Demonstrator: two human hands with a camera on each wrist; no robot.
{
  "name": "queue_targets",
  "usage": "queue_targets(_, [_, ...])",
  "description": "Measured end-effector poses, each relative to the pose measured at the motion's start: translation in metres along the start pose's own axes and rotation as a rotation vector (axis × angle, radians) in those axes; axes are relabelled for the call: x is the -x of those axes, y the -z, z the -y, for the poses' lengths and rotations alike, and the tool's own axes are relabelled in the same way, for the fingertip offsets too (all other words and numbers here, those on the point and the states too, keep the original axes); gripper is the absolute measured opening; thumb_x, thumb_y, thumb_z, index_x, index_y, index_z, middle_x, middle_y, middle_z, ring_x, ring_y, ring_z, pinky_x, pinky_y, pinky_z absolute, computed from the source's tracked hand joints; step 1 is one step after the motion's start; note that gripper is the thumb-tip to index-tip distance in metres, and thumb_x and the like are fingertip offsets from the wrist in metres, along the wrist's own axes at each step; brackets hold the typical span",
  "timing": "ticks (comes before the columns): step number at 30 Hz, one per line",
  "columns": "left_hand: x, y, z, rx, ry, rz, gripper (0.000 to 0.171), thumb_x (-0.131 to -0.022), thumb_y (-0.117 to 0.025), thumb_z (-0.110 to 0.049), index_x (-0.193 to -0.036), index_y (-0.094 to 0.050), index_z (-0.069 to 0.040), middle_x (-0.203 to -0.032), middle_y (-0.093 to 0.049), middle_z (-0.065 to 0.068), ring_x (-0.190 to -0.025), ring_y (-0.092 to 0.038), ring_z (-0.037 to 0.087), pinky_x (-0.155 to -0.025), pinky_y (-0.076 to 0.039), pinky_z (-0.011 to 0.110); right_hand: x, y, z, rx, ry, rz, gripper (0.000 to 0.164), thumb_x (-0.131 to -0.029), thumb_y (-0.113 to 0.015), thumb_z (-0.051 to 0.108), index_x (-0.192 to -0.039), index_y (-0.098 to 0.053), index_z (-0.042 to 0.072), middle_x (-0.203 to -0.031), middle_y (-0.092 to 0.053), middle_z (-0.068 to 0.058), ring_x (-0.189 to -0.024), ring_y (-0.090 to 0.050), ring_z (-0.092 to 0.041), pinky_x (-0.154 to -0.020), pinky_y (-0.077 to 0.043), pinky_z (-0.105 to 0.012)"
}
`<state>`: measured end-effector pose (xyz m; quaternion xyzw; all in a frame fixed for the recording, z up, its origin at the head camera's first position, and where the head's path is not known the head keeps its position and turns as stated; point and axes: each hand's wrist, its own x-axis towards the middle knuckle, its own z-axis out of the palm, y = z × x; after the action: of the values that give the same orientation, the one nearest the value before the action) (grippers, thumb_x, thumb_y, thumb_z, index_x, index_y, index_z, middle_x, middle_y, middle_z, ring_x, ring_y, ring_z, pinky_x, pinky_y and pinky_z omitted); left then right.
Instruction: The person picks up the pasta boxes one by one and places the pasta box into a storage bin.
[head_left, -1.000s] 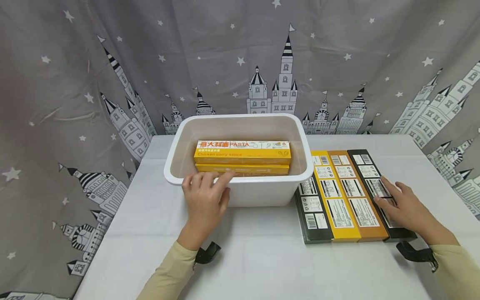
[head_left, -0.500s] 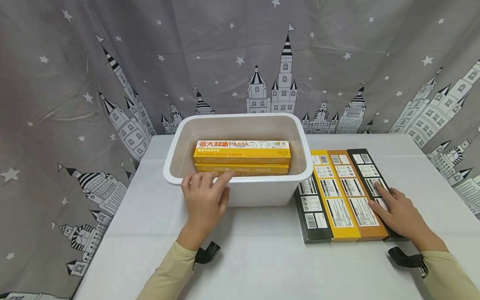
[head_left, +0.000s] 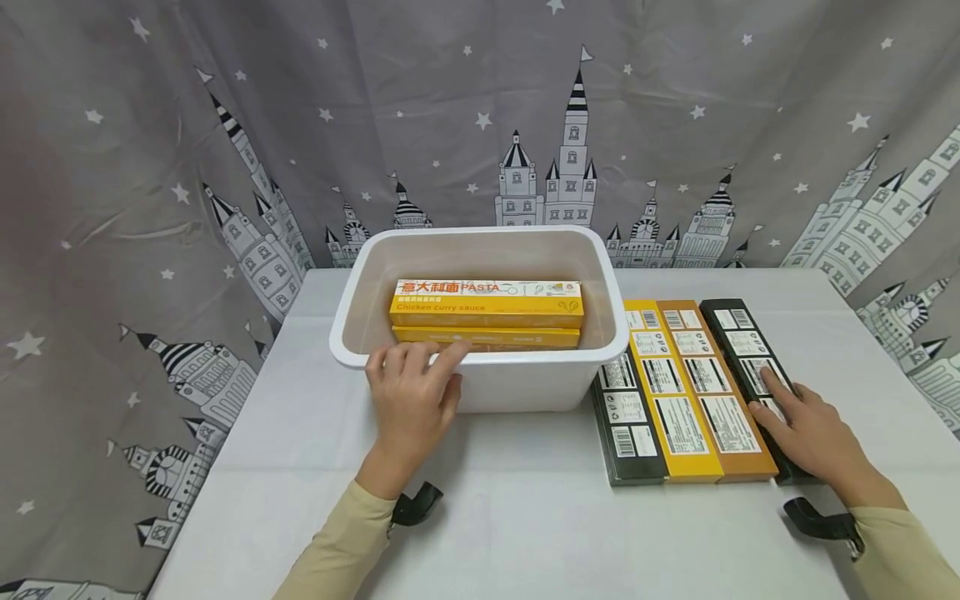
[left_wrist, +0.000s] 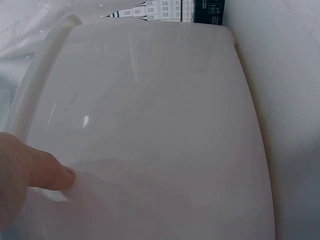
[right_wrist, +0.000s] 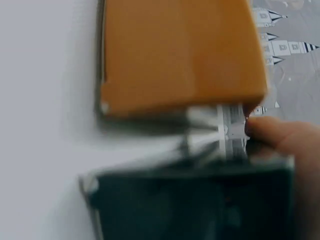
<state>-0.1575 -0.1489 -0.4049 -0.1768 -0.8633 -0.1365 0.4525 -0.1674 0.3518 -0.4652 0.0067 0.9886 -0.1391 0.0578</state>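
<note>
Head view: front rim of white rectangular plastic bin covers lower part of flat yellow cardboard box. Far end of leftmost long black carton vanishes behind bin corner. Right hand hides part of rightmost long black carton; fine print on white labels too small to read. Beige sleeves run off bottom edge. Left wrist view: left hand cut off at left edge, little beyond thumb showing. Right wrist view: rightmost carton's near end blurred, sliced by bottom edge; orange-brown cardboard carton cut off at top.
</note>
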Motion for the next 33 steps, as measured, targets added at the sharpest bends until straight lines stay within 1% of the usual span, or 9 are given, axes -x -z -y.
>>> queue_targets(7, [0.0, -0.001, 0.0, 0.008, -0.002, -0.008, 0.039, -0.079, -0.075, -0.006, -0.115, -0.071, -0.021, -0.097, -0.067, 0.011, -0.093, -0.054, 0.033, -0.092, -0.033, 0.054, 0.006, 0.005, -0.012, 0.037, -0.067, -0.007, 0.075, -0.106, -0.035, 0.049, -0.16, -0.007, 0.006, -0.131, -0.031, -0.054, -0.11, -0.044, -0.075, -0.081, -0.046, -0.076])
queue_targets(11, [0.0, 0.0, 0.0, 0.007, 0.007, -0.002, 0.039, -0.08, -0.075, -0.006, -0.115, -0.07, -0.021, -0.097, -0.067, 0.011, -0.093, -0.053, 0.033, -0.093, -0.032, 0.055, 0.008, 0.003, -0.014, 0.065, -0.104, -0.015, 0.074, -0.106, -0.033, 0.048, -0.161, -0.005, 0.008, -0.13, -0.03, -0.053, -0.108, -0.045, -0.075, -0.078, -0.047, -0.076])
queue_targets(13, [0.001, 0.0, 0.0, 0.007, 0.009, -0.002, 0.039, -0.079, -0.075, -0.006, -0.115, -0.07, -0.021, -0.096, -0.066, 0.011, -0.093, -0.053, 0.033, -0.093, -0.032, 0.055, 0.009, 0.001, -0.014, 0.081, -0.109, -0.028, 0.077, -0.105, -0.036, 0.051, -0.161, -0.005, 0.009, -0.129, -0.03, -0.053, -0.105, -0.046, -0.074, -0.076, -0.048, -0.075])
queue_targets(15, [0.001, 0.001, 0.0, 0.009, 0.01, -0.001, 0.04, -0.079, -0.075, -0.006, -0.115, -0.07, -0.021, -0.096, -0.066, 0.011, -0.093, -0.053, 0.033, -0.093, -0.032, 0.055, 0.01, 0.0, -0.012, 0.098, -0.111, -0.048, 0.082, -0.102, -0.043, 0.052, -0.161, -0.006, 0.009, -0.128, -0.032, -0.053, -0.102, -0.048, -0.072, -0.075, -0.048, -0.075])
queue_targets(19, [0.001, 0.001, 0.0, 0.013, 0.014, 0.005, 0.039, -0.079, -0.075, -0.005, -0.116, -0.07, -0.02, -0.096, -0.066, 0.011, -0.093, -0.052, 0.033, -0.093, -0.031, 0.055, 0.01, 0.0, -0.008, 0.122, -0.122, -0.06, 0.089, -0.098, -0.054, 0.049, -0.162, -0.006, 0.01, -0.124, -0.034, -0.052, -0.097, -0.05, -0.068, -0.073, -0.049, -0.072])
queue_targets(23, [0.001, 0.001, 0.0, 0.014, 0.014, 0.011, 0.039, -0.08, -0.075, -0.006, -0.116, -0.07, -0.02, -0.096, -0.066, 0.011, -0.093, -0.052, 0.033, -0.094, -0.031, 0.055, 0.011, 0.0, -0.007, 0.117, -0.14, -0.068, 0.086, -0.099, -0.056, 0.042, -0.162, -0.007, 0.011, -0.121, -0.036, -0.051, -0.096, -0.049, -0.066, -0.072, -0.048, -0.071])
queue_targets(33, [0.0, -0.002, -0.001, 0.017, 0.008, -0.009, 0.041, -0.078, -0.074, -0.005, -0.115, -0.07, -0.021, -0.095, -0.065, 0.011, -0.092, -0.053, 0.032, -0.093, -0.032, 0.055, 0.012, -0.001, -0.008, 0.109, -0.134, -0.096, 0.084, -0.098, -0.058, 0.038, -0.161, -0.011, 0.01, -0.115, -0.04, -0.052, -0.091, -0.05, -0.064, -0.068, -0.048, -0.069])
